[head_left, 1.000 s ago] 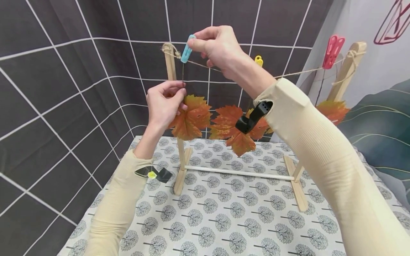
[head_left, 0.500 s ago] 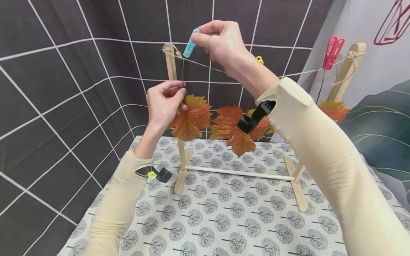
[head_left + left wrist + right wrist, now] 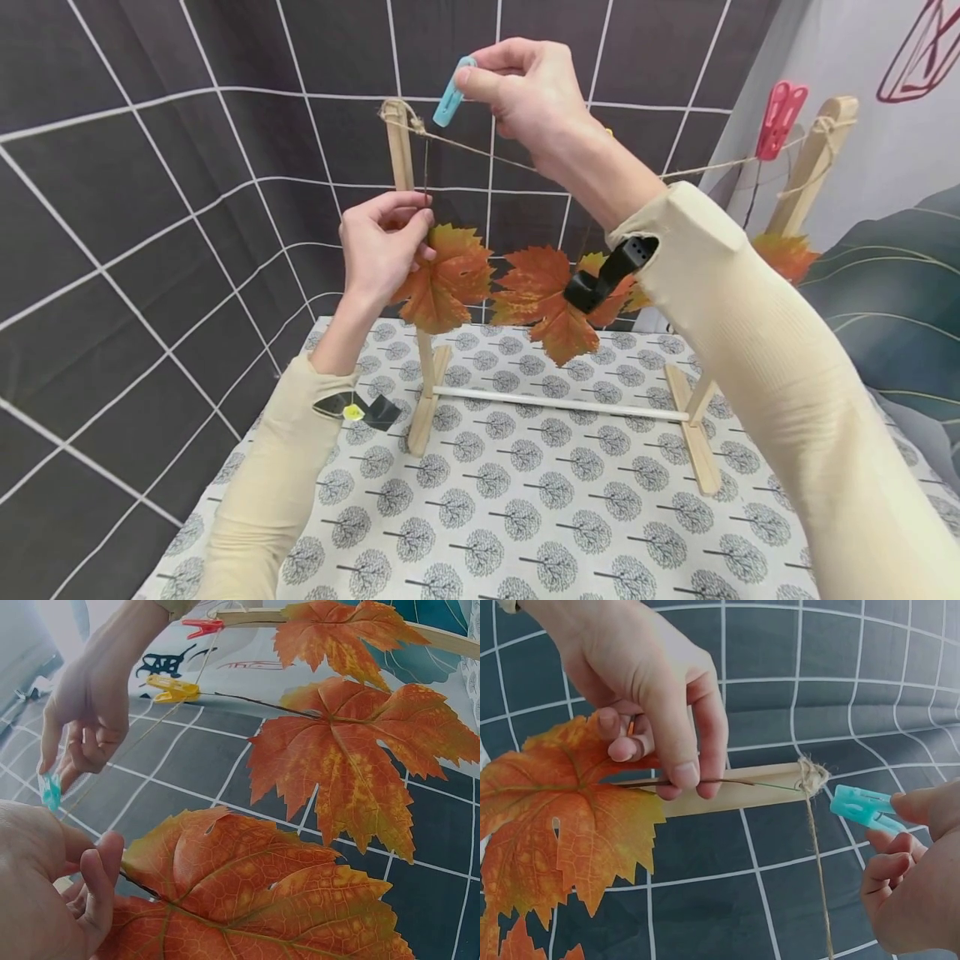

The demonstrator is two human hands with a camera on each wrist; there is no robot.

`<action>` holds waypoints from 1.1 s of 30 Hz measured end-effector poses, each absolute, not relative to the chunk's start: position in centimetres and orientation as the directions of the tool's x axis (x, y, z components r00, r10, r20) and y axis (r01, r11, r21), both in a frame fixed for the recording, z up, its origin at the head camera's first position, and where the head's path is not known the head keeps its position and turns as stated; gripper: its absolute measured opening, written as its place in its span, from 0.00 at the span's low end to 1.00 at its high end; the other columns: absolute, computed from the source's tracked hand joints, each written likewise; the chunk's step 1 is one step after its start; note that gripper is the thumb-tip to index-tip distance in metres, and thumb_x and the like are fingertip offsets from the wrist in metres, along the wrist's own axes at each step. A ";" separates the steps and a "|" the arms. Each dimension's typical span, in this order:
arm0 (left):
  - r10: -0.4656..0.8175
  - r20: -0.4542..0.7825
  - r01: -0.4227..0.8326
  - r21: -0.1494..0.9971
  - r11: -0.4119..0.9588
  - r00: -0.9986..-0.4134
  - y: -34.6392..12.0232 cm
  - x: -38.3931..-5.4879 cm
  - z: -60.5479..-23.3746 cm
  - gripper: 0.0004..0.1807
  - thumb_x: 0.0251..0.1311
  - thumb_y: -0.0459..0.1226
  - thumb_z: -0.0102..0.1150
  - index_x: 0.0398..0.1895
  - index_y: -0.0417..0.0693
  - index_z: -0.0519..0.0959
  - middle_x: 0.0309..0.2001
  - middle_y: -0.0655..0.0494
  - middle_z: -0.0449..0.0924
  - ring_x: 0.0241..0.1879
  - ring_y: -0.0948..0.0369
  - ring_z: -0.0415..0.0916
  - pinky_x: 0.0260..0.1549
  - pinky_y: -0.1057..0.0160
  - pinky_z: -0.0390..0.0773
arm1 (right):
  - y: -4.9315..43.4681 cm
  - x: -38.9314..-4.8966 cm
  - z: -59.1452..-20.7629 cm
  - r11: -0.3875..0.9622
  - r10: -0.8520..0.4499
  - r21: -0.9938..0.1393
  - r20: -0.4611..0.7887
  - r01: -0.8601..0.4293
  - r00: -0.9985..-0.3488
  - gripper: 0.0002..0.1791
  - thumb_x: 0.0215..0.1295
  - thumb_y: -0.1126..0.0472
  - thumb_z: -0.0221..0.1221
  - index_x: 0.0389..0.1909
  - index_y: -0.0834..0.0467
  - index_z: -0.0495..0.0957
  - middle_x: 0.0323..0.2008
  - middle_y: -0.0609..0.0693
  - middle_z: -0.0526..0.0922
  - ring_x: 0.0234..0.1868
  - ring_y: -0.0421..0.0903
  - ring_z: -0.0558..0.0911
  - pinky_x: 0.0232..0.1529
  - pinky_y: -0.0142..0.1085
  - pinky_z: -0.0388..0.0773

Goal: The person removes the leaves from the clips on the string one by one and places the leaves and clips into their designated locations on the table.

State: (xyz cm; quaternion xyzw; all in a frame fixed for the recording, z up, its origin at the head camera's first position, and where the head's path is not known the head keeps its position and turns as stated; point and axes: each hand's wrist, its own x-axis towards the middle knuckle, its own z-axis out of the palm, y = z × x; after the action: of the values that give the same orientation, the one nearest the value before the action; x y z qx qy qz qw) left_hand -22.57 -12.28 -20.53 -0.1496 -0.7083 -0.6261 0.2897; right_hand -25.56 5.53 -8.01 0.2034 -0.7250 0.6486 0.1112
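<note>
My left hand (image 3: 382,250) pinches the thin stem (image 3: 731,781) of an orange maple leaf (image 3: 446,287), near the left wooden post (image 3: 399,150). The stem's upper end reaches the twine (image 3: 480,152) just below its knot. Above the twine, my right hand (image 3: 536,92) holds a light blue clothespin (image 3: 453,93) between thumb and fingers. In the right wrist view the clothespin (image 3: 862,806) points at the knot (image 3: 811,776), with a small gap between them. The left wrist view shows the same leaf (image 3: 247,892) close beside my left fingers.
Further along the twine, a yellow clothespin (image 3: 172,688) holds a second leaf (image 3: 345,757) and a red clothespin (image 3: 782,121) a third (image 3: 783,257). A white rod (image 3: 555,402) joins the stand's wooden feet on the tree-patterned cloth (image 3: 480,517). Dark gridded fabric (image 3: 315,50) hangs behind.
My right hand has lifted the blue clothespin up and to the right, off the top of the stem and the twine. My left hand keeps its pinch on the stem, almost in place.
</note>
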 end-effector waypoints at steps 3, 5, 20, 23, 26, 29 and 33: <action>-0.151 0.592 0.568 0.805 0.172 -0.792 -12.3 -22.5 -20.6 0.08 0.61 0.26 0.64 0.43 0.34 0.86 0.31 0.46 0.85 0.14 0.62 0.78 0.13 0.72 0.74 | 5.8 -25.4 -8.1 0.066 -0.154 -0.894 0.430 -0.444 -0.889 0.09 0.65 0.64 0.66 0.45 0.60 0.81 0.32 0.50 0.78 0.24 0.42 0.65 0.22 0.28 0.61; -0.147 0.595 0.571 0.802 0.172 -0.790 -12.3 -22.4 -20.7 0.08 0.61 0.26 0.64 0.43 0.34 0.85 0.31 0.45 0.85 0.14 0.62 0.78 0.13 0.72 0.74 | 6.1 -25.3 -8.2 0.063 -0.149 -0.896 0.427 -0.440 -0.892 0.11 0.65 0.64 0.66 0.46 0.60 0.81 0.33 0.50 0.78 0.25 0.42 0.66 0.22 0.28 0.62; -0.131 0.586 0.563 0.807 0.178 -0.799 -12.8 -22.1 -21.4 0.09 0.60 0.26 0.64 0.43 0.33 0.85 0.30 0.46 0.85 0.14 0.62 0.78 0.12 0.72 0.74 | 7.5 -24.1 -9.2 -0.022 -0.158 -0.906 0.421 -0.423 -0.893 0.09 0.62 0.66 0.66 0.42 0.63 0.80 0.37 0.53 0.76 0.31 0.45 0.70 0.22 0.28 0.69; -0.128 0.592 0.568 0.803 0.182 -0.796 -12.9 -21.9 -21.5 0.09 0.60 0.26 0.64 0.43 0.33 0.85 0.29 0.45 0.84 0.13 0.62 0.77 0.12 0.71 0.73 | 7.6 -23.6 -9.5 -0.030 -0.175 -0.905 0.422 -0.424 -0.890 0.08 0.62 0.67 0.65 0.41 0.63 0.80 0.35 0.53 0.78 0.32 0.46 0.71 0.23 0.29 0.71; -0.121 0.595 0.572 0.801 0.177 -0.795 -13.0 -21.7 -21.6 0.08 0.60 0.25 0.63 0.43 0.32 0.85 0.29 0.44 0.84 0.13 0.62 0.77 0.12 0.71 0.73 | 7.7 -23.1 -9.7 -0.048 -0.186 -0.907 0.421 -0.419 -0.888 0.08 0.62 0.67 0.65 0.41 0.63 0.79 0.33 0.53 0.80 0.31 0.46 0.72 0.23 0.30 0.72; -0.120 0.592 0.570 0.803 0.173 -0.797 -13.1 -21.4 -21.8 0.08 0.60 0.25 0.63 0.42 0.32 0.85 0.28 0.45 0.84 0.13 0.61 0.77 0.12 0.71 0.73 | 7.8 -22.7 -9.9 -0.060 -0.195 -0.901 0.433 -0.430 -0.880 0.08 0.61 0.68 0.64 0.41 0.63 0.78 0.31 0.54 0.81 0.31 0.46 0.73 0.22 0.30 0.73; -0.120 0.581 0.560 0.811 0.170 -0.805 -13.3 -21.2 -22.0 0.08 0.60 0.24 0.63 0.42 0.32 0.85 0.28 0.45 0.84 0.12 0.62 0.76 0.12 0.72 0.73 | 8.2 -22.1 -10.4 -0.081 -0.204 -0.899 0.439 -0.431 -0.875 0.09 0.60 0.68 0.64 0.40 0.64 0.78 0.31 0.54 0.81 0.31 0.47 0.74 0.21 0.30 0.74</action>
State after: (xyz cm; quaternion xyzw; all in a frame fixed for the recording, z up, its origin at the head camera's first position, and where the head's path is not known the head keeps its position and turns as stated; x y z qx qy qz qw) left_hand -21.16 -13.29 -22.02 -0.1538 -0.7149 -0.6256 0.2719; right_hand -22.14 8.21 -10.41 0.2359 -0.6729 0.6963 0.0817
